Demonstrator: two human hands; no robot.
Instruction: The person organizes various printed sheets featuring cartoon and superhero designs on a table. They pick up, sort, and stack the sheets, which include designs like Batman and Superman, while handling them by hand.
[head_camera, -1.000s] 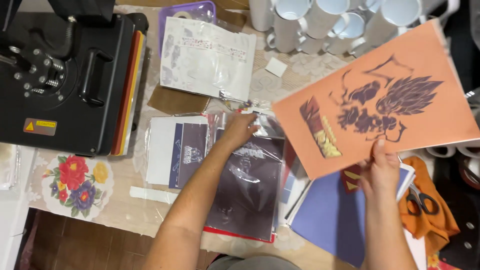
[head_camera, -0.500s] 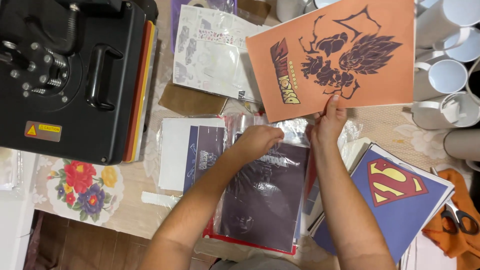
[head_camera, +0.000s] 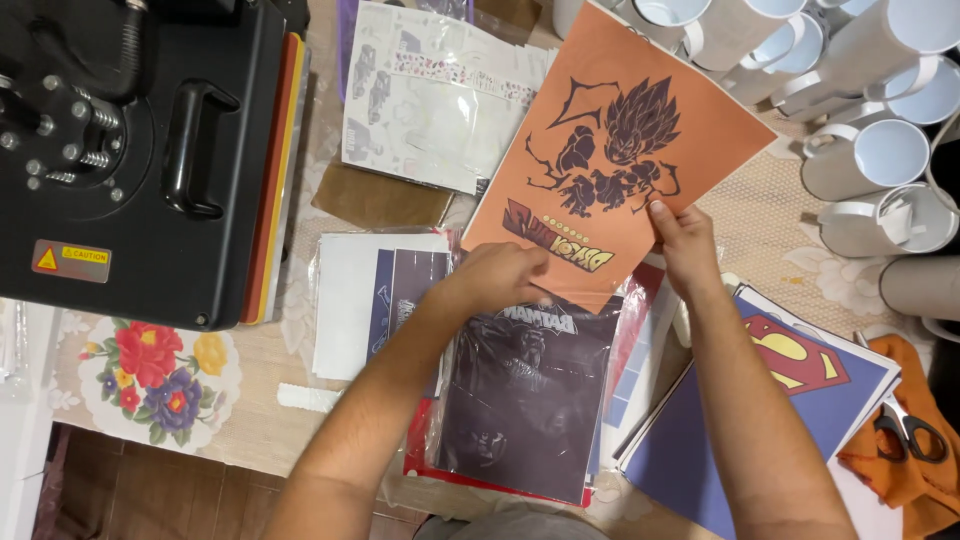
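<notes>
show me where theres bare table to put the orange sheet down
Bare table shows between the orange sheet and the white mugs, and a strip below the heat press beside the white sheets. The middle, under the left hand and right hand, is crowded with prints.
</notes>
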